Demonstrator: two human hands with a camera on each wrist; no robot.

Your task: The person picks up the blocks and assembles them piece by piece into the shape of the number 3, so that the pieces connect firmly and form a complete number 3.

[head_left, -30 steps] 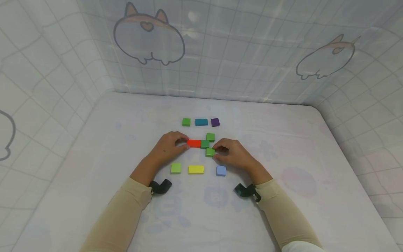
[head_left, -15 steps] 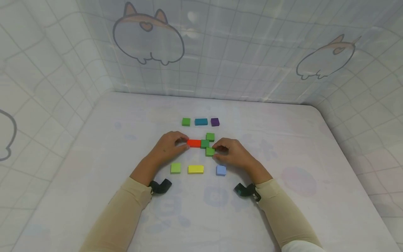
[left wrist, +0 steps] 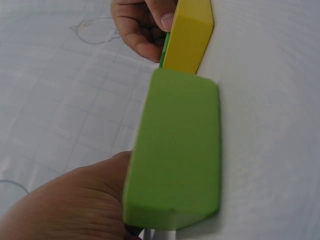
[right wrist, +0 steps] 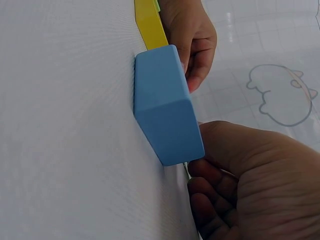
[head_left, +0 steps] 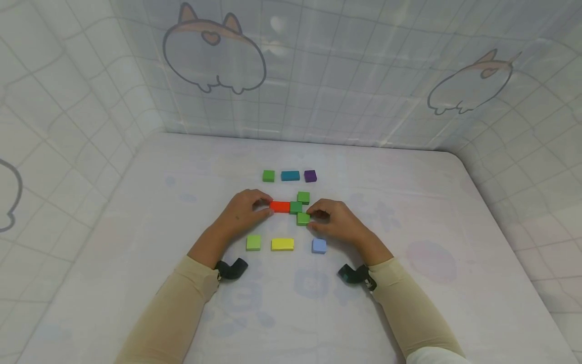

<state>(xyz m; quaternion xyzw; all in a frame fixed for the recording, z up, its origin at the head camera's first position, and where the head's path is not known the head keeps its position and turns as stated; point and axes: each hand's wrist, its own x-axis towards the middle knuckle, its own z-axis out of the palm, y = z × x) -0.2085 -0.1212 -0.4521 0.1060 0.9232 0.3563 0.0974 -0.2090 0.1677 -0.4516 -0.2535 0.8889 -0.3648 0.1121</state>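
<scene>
My left hand [head_left: 244, 211] pinches the left end of a red block [head_left: 280, 207], thumb on the near side and index finger on the far side. Right of it, end to end, lies a dark green block [head_left: 296, 208]. My right hand [head_left: 340, 220] has thumb and index finger at the right end of a light green block [head_left: 303, 219], set against the dark green one's near right corner. Another light green block [head_left: 303, 197] sits at its far right corner. In both wrist views, nearer blocks hide most of what the fingertips hold.
Behind stand a green block [head_left: 269, 176], a teal block [head_left: 290, 176] and a purple block [head_left: 310, 176] in a row. In front lie a lime green block [head_left: 253, 242], a yellow block [head_left: 283, 244] and a blue block [head_left: 319, 246]. A white cloth covers the table [head_left: 182, 167].
</scene>
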